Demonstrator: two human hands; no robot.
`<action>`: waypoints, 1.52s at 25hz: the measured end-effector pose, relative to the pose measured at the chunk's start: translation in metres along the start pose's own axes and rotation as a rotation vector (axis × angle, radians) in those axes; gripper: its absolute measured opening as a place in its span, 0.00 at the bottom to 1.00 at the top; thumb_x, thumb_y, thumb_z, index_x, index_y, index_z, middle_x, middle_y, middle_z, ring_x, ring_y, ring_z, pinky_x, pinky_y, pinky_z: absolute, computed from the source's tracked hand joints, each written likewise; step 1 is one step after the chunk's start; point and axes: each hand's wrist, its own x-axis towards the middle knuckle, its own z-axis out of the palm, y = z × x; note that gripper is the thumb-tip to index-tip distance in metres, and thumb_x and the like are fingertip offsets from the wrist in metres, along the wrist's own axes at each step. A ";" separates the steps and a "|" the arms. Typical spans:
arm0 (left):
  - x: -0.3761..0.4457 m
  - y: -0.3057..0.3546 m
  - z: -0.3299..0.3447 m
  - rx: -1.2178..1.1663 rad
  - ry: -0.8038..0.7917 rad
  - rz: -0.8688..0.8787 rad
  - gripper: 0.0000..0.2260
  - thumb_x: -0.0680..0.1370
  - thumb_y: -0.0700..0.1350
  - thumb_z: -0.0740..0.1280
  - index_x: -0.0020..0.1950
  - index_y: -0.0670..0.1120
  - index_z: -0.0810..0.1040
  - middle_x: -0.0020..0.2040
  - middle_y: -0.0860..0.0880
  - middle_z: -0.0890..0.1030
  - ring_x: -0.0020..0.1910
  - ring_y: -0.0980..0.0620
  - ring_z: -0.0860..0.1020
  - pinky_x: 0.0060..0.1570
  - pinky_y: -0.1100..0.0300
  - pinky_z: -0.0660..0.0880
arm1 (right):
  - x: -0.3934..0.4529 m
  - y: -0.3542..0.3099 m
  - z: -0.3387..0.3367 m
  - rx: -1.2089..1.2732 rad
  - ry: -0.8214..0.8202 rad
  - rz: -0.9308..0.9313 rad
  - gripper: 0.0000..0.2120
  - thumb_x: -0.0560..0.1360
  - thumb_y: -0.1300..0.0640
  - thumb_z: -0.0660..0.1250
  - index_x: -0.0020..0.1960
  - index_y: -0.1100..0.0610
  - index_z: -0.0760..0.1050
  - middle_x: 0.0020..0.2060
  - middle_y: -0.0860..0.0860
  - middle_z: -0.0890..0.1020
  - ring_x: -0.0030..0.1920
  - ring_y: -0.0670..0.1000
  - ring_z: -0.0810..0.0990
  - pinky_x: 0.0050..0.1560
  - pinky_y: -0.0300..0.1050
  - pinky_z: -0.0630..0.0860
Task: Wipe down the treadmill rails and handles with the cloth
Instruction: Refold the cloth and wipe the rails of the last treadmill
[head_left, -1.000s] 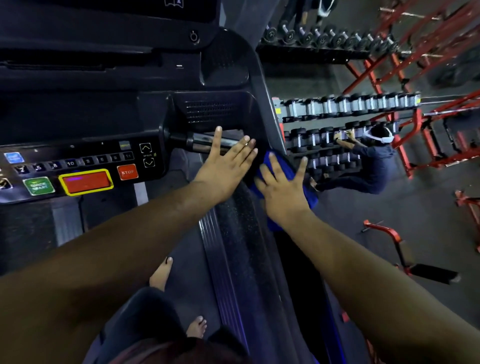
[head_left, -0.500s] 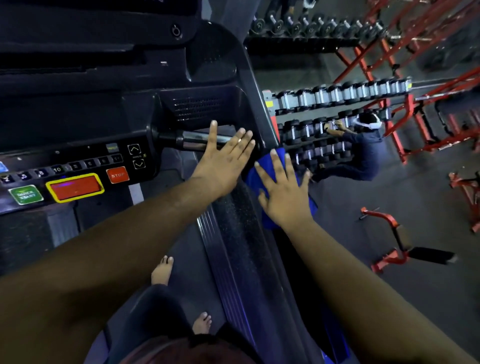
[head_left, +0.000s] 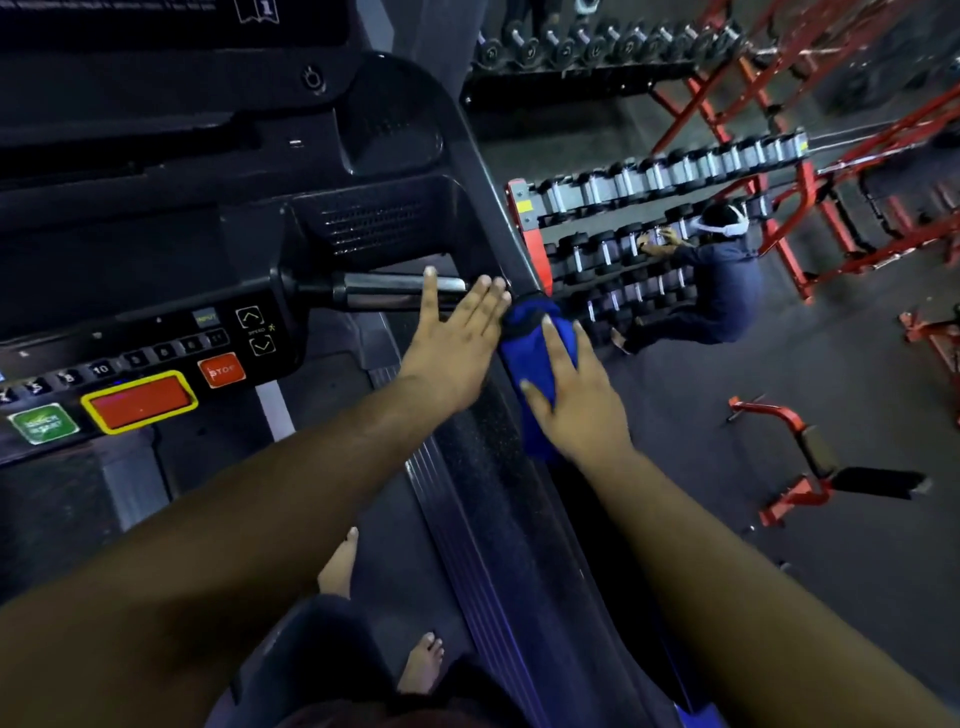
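- The right hand (head_left: 576, 400) lies on the blue cloth (head_left: 535, 358), fingers spread and bent over it, pressing it against the outer side of the right rail (head_left: 498, 467).
- The cloth sits near the top of that rail, just below where the rail meets the console's side post (head_left: 493, 208); part of it bunches above the fingertips and part hangs below the palm.
- The left hand (head_left: 452, 343) is released, flat, fingers straight and close together, resting on the rail's top face just beside the cloth.
- Its fingertips reach the end of the chrome handle (head_left: 395, 291), which runs across from the console (head_left: 156, 260) to the rail; whether they touch it I cannot tell.
- The console shows a red STOP button (head_left: 222, 370), a red yellow-edged pad (head_left: 139, 401), a green button (head_left: 44, 423) and a row of number keys (head_left: 104, 369).
- Below the arms, two bare feet (head_left: 340, 564) stand on the dark belt (head_left: 395, 545).
- Out on the gym floor (head_left: 727, 519) to the right, another person (head_left: 717, 291) crouches at a dumbbell rack (head_left: 649, 208), with a white headset on the head.
- Red frames (head_left: 831, 156) stand behind the rack, and a low red bench (head_left: 810, 467) sits near the treadmill.
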 end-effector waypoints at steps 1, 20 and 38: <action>0.002 -0.007 0.001 -0.025 0.000 -0.060 0.39 0.79 0.54 0.59 0.80 0.40 0.42 0.82 0.42 0.41 0.81 0.46 0.41 0.66 0.22 0.35 | 0.028 -0.012 -0.001 0.037 -0.008 0.014 0.37 0.78 0.36 0.60 0.80 0.42 0.46 0.80 0.57 0.54 0.74 0.62 0.64 0.61 0.60 0.76; -0.008 -0.017 0.005 -0.019 0.036 -0.146 0.36 0.79 0.51 0.58 0.81 0.42 0.43 0.82 0.44 0.43 0.81 0.47 0.42 0.68 0.23 0.36 | 0.025 -0.034 0.013 -0.763 -0.135 -0.279 0.28 0.80 0.49 0.60 0.79 0.49 0.59 0.80 0.54 0.38 0.78 0.62 0.33 0.69 0.78 0.51; -0.086 0.094 -0.002 -0.239 -0.137 0.025 0.44 0.79 0.56 0.64 0.80 0.44 0.35 0.81 0.47 0.35 0.80 0.49 0.37 0.69 0.25 0.37 | -0.185 0.074 0.003 -0.346 -0.221 -0.224 0.38 0.70 0.45 0.70 0.77 0.40 0.59 0.80 0.49 0.39 0.80 0.57 0.42 0.70 0.71 0.62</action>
